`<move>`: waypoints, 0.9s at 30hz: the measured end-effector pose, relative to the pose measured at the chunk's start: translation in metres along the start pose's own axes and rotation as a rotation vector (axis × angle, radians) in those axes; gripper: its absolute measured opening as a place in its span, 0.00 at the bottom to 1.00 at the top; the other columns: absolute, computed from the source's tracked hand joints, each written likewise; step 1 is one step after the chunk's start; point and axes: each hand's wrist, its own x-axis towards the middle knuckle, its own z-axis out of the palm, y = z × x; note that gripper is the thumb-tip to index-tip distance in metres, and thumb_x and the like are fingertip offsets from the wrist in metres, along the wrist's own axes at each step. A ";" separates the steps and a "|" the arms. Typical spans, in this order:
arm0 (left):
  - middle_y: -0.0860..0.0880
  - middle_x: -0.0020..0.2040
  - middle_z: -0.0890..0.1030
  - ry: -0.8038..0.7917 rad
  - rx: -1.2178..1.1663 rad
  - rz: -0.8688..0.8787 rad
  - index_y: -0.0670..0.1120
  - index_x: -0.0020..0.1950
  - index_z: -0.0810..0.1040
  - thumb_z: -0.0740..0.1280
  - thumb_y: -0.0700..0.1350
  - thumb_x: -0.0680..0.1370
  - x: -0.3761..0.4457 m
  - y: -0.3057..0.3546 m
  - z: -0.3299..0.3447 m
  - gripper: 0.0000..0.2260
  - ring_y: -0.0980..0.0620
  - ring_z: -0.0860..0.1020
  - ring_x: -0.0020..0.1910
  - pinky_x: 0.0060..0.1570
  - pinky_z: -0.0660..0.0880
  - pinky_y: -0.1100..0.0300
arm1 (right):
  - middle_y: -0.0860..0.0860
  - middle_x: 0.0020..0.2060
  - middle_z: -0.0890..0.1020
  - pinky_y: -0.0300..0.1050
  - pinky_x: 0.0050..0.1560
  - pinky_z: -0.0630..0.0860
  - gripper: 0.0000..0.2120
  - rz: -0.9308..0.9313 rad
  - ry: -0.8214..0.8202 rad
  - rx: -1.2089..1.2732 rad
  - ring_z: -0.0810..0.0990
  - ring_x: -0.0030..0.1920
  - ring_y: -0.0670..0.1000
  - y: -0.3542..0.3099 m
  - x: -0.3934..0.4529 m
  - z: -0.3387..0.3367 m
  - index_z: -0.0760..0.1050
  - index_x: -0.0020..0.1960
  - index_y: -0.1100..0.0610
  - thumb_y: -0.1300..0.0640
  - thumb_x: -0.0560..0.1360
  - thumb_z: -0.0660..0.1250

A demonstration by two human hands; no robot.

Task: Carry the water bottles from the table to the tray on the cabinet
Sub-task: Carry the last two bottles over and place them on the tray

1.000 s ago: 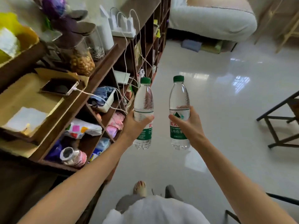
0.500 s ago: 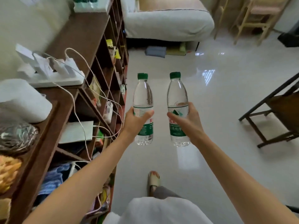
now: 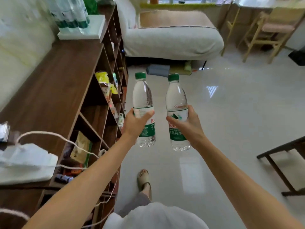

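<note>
Two clear water bottles with green caps and green labels are held upright over the floor. My left hand (image 3: pixel 136 123) grips the left bottle (image 3: pixel 143 100) around its label. My right hand (image 3: pixel 189 124) grips the right bottle (image 3: pixel 176 100) the same way. At the far end of the brown cabinet top (image 3: pixel 62 83) on my left stands a white tray (image 3: pixel 92 30) that holds several more bottles (image 3: pixel 69 12), blurred.
The cabinet's open shelves (image 3: pixel 105 100) hold clutter. A white power strip (image 3: pixel 24 161) with cables lies on the near cabinet top. A sofa (image 3: pixel 171 38) stands ahead, wooden chairs (image 3: pixel 267 32) at the far right, a dark table frame (image 3: pixel 280 162) at the right. The glossy floor (image 3: pixel 231 113) lies between.
I have walked forward along the cabinet with both bottles held the same way. The jars and cardboard slid out of view behind, and the tray with bottles came into view ahead.
</note>
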 end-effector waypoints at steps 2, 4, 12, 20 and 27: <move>0.50 0.46 0.84 -0.014 -0.019 -0.010 0.53 0.48 0.78 0.76 0.53 0.65 0.049 0.019 0.006 0.15 0.47 0.83 0.48 0.48 0.80 0.51 | 0.50 0.46 0.80 0.36 0.40 0.76 0.23 0.017 0.018 0.014 0.81 0.46 0.47 -0.012 0.048 0.007 0.70 0.58 0.56 0.57 0.68 0.76; 0.50 0.44 0.83 -0.030 -0.041 -0.017 0.51 0.47 0.78 0.75 0.45 0.71 0.098 0.037 0.012 0.09 0.48 0.83 0.46 0.43 0.79 0.55 | 0.50 0.46 0.80 0.36 0.40 0.76 0.22 0.024 0.028 0.028 0.81 0.45 0.48 -0.025 0.093 0.012 0.70 0.57 0.55 0.58 0.68 0.76; 0.49 0.45 0.83 -0.062 0.011 0.015 0.49 0.49 0.78 0.74 0.43 0.72 0.280 0.091 0.046 0.08 0.48 0.83 0.45 0.43 0.79 0.56 | 0.51 0.44 0.81 0.43 0.44 0.79 0.20 0.065 0.080 0.078 0.82 0.45 0.50 -0.049 0.270 0.016 0.71 0.55 0.55 0.60 0.68 0.76; 0.57 0.41 0.80 0.042 0.010 0.047 0.53 0.45 0.75 0.74 0.41 0.73 0.466 0.127 0.093 0.10 0.63 0.80 0.36 0.34 0.75 0.71 | 0.49 0.43 0.80 0.36 0.41 0.77 0.19 0.014 0.000 0.007 0.80 0.42 0.47 -0.056 0.488 0.016 0.71 0.54 0.56 0.60 0.68 0.76; 0.56 0.44 0.82 0.209 -0.041 0.042 0.48 0.53 0.79 0.75 0.42 0.71 0.595 0.162 0.103 0.13 0.62 0.82 0.41 0.41 0.77 0.66 | 0.50 0.45 0.82 0.42 0.46 0.78 0.21 -0.019 -0.162 -0.044 0.82 0.45 0.47 -0.088 0.658 0.044 0.71 0.56 0.56 0.58 0.67 0.77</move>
